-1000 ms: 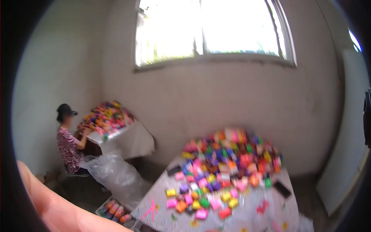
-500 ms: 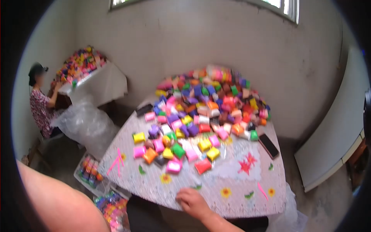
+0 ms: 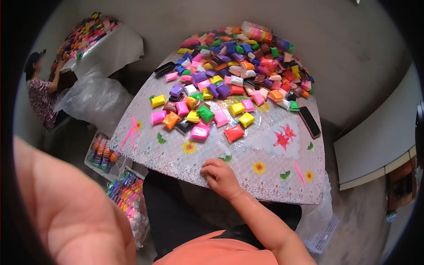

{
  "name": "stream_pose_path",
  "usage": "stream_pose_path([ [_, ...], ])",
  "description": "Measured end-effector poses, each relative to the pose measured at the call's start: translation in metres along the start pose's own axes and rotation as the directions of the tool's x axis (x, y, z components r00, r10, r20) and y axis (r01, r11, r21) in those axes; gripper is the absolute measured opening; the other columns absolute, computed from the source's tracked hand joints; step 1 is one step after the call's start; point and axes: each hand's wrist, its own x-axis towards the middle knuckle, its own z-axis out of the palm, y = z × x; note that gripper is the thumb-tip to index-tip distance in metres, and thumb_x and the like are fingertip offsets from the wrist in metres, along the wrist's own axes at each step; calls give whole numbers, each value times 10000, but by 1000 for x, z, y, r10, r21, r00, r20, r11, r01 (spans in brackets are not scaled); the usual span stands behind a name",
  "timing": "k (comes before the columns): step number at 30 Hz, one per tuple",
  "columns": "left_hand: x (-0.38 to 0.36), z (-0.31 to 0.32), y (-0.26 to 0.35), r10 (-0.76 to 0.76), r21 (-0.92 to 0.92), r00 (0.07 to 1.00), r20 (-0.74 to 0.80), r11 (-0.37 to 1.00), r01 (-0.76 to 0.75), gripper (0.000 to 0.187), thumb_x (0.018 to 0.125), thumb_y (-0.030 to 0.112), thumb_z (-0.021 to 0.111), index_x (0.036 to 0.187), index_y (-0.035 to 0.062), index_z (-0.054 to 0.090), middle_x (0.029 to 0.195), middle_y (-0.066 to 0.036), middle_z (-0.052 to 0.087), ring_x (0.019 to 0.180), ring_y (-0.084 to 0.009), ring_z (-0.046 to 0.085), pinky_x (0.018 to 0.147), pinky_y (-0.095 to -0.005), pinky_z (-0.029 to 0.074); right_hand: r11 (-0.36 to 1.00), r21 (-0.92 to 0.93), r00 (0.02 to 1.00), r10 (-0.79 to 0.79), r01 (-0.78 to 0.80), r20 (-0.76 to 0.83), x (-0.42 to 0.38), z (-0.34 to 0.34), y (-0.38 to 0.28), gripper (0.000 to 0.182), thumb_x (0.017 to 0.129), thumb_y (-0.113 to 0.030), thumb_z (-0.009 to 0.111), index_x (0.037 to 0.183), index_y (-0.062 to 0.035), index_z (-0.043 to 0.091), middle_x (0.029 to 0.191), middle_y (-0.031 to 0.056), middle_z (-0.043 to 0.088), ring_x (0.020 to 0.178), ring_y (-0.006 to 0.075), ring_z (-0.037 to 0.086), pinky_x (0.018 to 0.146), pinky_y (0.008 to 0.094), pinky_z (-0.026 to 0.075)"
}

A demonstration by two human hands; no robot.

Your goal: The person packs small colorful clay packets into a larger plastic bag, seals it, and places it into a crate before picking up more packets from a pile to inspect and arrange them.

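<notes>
My left hand (image 3: 77, 207) looms very close to the camera at the lower left, with its fingers out of sight. Near the front edge of the table (image 3: 238, 176), my right hand (image 3: 221, 177) rests on the lace-patterned cover, fingers loosely curled together and nothing seen in them. Beyond it lie colourful small packets, among them a red packet (image 3: 234, 132), a pink packet (image 3: 200, 132) and a green packet (image 3: 205, 113). Behind these, a large heap of packets (image 3: 265, 66) covers the back of the table.
A phone (image 3: 309, 122) lies at the table's right edge, pink strips (image 3: 300, 172) nearby. A person (image 3: 42, 95) sits at another packet-covered table on the left. Plastic bags (image 3: 95, 101) and a basket of packets (image 3: 104, 154) stand between. A white cabinet (image 3: 375, 137) is at right.
The view has tilted down, showing my lap and more of my right arm. My left arm's blurred skin has given way to the near hand. My right hand stays at the table edge.
</notes>
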Motion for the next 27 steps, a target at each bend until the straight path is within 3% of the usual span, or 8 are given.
stream_pose_path([
  [3,-14,2,-6,-74,84,990,-116,993,84,145,901,96,611,1029,39,575,856,-32,559,839,-137,542,798,-324,458,995,30,995,93,-92,-23,13,-1,4,183,770,5,637,942,-46,675,1001,120,647,980,314,607,884,396,482],
  [5,-51,23,-26,-339,180,924,-175,912,369,141,899,85,612,1027,38,574,864,-33,562,848,-137,545,801,-323,458,978,117,979,185,-175,-86,30,-10,3,210,776,-2,633,977,-43,678,1013,127,652,996,315,608,903,400,480],
  [8,-173,55,-76,-838,405,541,63,517,754,154,916,105,584,1023,-4,607,992,-154,619,994,-320,581,921,-418,449,997,-75,976,11,-28,-215,70,-20,29,288,791,-29,645,1078,-30,647,1093,165,635,1067,339,585,960,412,452],
  [9,-223,57,-93,-786,615,564,253,580,534,168,857,104,609,982,-7,627,989,-197,620,964,-368,584,874,-450,466,990,-138,973,-41,10,-227,88,-21,37,326,801,-50,654,1125,-28,626,1122,178,625,1091,352,571,981,425,436],
  [10,-256,64,-105,-491,557,833,257,779,287,202,799,110,623,966,-2,633,928,-181,622,920,-367,586,821,-470,470,975,-222,972,-73,23,-223,101,-19,51,368,812,-82,665,1169,-28,597,1150,189,610,1111,371,555,1002,448,414],
  [12,-231,69,-84,-696,609,622,358,679,410,230,795,145,627,1002,52,589,980,-165,590,955,-367,567,828,-485,447,941,-338,986,-50,-6,-159,117,-17,65,467,823,-145,689,1250,-31,539,1192,213,584,1144,409,523,1032,489,375],
  [19,-236,71,-84,-665,711,653,361,650,269,212,810,182,635,977,74,561,1055,-131,550,1112,-337,522,900,-434,434,804,-593,998,6,-42,-64,147,-2,69,609,805,-209,721,1340,-38,486,1190,242,564,1171,418,499,1091,570,281],
  [27,-247,72,-87,-644,688,690,330,664,292,180,805,160,623,946,57,578,1065,-156,557,1111,-362,528,928,-454,432,944,-319,980,-140,89,-142,84,-35,10,462,835,-39,611,1290,-15,534,1065,185,591,1018,355,549,928,437,423],
])
